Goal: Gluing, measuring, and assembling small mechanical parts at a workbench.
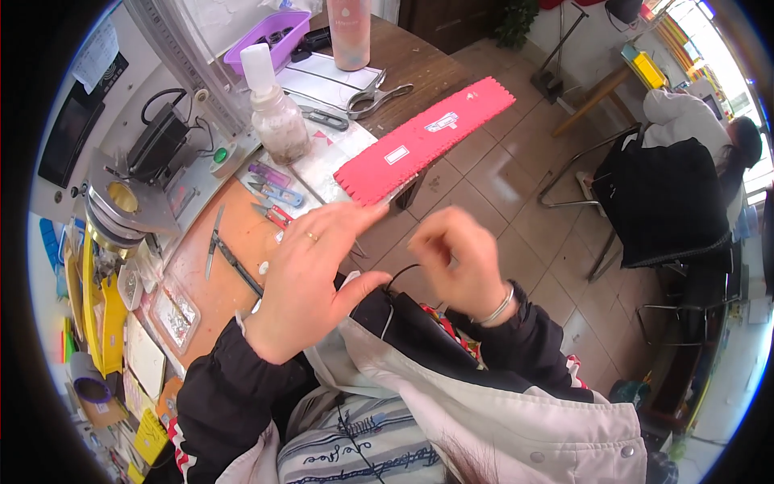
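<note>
My left hand (310,278) is raised in front of my chest, its fingers stretched forward and the thumb apart, with nothing seen in it. To its right, my right hand (461,262) is closed, fingers curled toward the thumb; whatever it may hold cannot be made out. Between the hands a thin black cord (401,273) curves up from my lap. Just beyond them, a long red strip with zigzag edges (427,139) lies across the table corner, bearing two small pale labels. Red-handled snips (276,214) lie close to my left fingers.
On the bench at left stand a machine with a round metal head (121,198), a clear jar with white cap (278,129) and black-handled tweezers (234,262). A purple basket (270,40) and pink bottle (349,36) are behind. Another person (685,129) sits at right.
</note>
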Demonstrator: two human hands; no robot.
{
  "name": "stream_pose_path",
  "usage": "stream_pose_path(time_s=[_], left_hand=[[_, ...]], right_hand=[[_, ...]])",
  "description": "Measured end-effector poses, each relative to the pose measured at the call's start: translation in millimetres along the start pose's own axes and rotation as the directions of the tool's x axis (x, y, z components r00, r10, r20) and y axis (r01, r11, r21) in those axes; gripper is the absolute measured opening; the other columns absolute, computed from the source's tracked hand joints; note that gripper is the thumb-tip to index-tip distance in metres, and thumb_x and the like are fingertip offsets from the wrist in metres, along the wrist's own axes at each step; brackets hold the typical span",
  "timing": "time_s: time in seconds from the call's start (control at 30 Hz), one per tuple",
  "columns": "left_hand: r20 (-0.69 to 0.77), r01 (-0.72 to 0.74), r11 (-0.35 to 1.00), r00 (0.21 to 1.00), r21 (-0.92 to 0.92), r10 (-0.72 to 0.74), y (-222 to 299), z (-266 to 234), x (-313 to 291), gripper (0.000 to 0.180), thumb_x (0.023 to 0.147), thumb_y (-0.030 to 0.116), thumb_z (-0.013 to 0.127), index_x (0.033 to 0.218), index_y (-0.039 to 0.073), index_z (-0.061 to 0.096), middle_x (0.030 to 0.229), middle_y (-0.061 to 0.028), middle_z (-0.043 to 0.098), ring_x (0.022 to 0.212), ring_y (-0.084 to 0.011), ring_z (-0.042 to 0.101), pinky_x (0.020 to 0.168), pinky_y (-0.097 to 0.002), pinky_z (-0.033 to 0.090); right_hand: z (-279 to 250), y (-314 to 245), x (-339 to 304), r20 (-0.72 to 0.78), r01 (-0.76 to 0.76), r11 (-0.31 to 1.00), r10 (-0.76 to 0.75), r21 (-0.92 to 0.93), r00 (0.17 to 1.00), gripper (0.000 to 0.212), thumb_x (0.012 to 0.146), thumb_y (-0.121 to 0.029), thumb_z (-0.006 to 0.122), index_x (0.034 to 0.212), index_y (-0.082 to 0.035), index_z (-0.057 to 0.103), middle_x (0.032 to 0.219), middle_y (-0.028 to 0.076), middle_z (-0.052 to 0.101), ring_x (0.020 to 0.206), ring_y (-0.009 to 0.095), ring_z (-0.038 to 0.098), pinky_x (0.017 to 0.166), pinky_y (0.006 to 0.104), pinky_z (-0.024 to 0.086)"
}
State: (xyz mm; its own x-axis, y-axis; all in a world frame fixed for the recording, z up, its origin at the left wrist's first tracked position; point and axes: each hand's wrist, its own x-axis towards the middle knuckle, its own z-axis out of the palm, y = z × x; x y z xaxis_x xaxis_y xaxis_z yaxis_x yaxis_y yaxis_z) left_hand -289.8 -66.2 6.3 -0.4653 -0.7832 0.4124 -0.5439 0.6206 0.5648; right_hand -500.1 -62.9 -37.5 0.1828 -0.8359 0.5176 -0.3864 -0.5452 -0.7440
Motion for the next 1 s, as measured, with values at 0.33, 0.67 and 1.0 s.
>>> stream_pose_path(time_s=[0.33,0.67,1.0], left_hand=[[0.184,0.021,0.893,0.976,0.45,-0.116,-48,43,10,0.063,0.084,0.03,0.07,0.14,0.012,0.047,0.142,-0.012,0.048,0.136,-0.0307,0.039,0.113,-0.0546,0.02],[0.184,0.056,0.913,0.973,0.403,-0.141,-47,43,14,0.059,0.08,0.031,0.073,0.133,0.012,0.054,0.137,-0.0109,0.052,0.134,-0.0288,0.042,0.111,-0.0535,0.025],[0.144,0.051,0.88,0.98,0.473,-0.134,-43,48,18,0.063,0.077,0.036,0.074,0.131,0.01,0.054,0.137,-0.0112,0.053,0.133,-0.0263,0.044,0.107,-0.0546,0.028]], right_hand=[[-31,136,40,-0.413,-0.336,0.934,0.355,0.119,0.839,0.015,0.097,-0.015,0.059,0.093,-0.001,0.059,0.075,-0.003,0.055,0.056,0.001,0.045,0.048,0.0185,0.035],[-17,147,49,-0.359,-0.365,0.918,0.291,-0.157,0.887,0.014,0.091,-0.015,0.064,0.091,-0.001,0.06,0.079,0.009,0.064,0.056,0.016,0.057,0.054,0.0301,0.044],[-15,157,32,-0.416,-0.413,0.892,0.31,-0.182,0.855,0.014,0.093,-0.019,0.062,0.096,-0.005,0.063,0.082,0.006,0.062,0.064,0.014,0.057,0.06,0.0295,0.045]])
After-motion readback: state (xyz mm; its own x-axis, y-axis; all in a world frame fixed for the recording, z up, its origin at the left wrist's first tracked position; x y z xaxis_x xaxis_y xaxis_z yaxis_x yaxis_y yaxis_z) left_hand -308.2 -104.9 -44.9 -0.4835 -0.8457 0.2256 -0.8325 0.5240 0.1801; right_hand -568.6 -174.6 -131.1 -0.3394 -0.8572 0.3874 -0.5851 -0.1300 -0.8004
